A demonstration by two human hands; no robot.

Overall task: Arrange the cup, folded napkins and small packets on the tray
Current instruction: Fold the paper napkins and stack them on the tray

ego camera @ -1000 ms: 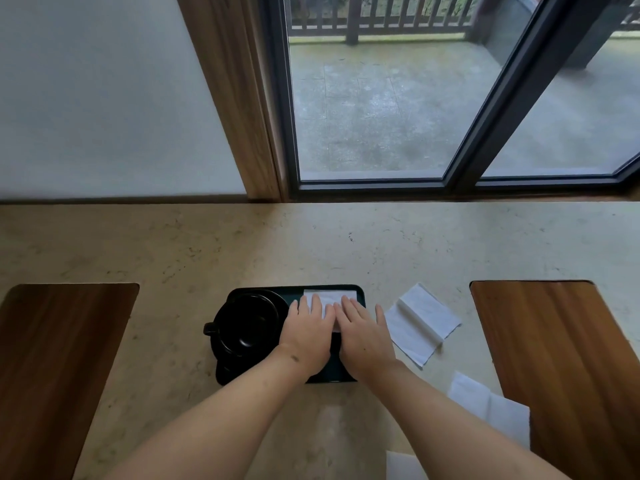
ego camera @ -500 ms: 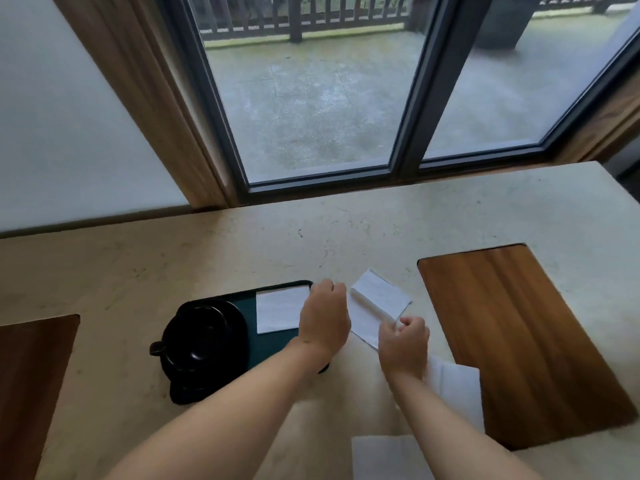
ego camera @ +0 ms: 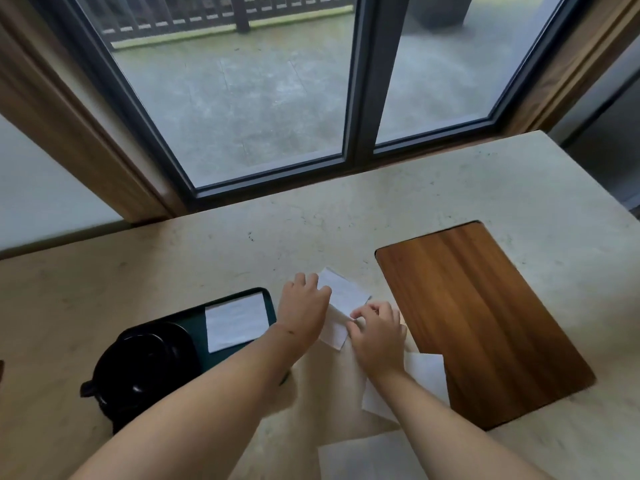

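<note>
Head view, catalogue of the tabletop. Tray: dark, rectangular, lying left of centre. Cup: black, handled, standing on the tray's near-left part. Folded napkin: white, flat on the tray's far-right part, just beside the cup. Second napkin: white, partly folded, on the stone just right of the tray, its near part hidden by the hands. Left hand: fingers curled down onto this napkin's left edge; grip closed on it. Right hand: fingertips pinching the napkin's near-right edge. Two further white napkins, one beside the wooden inlay, one at the near edge. Packets: cannot tell.
</note>
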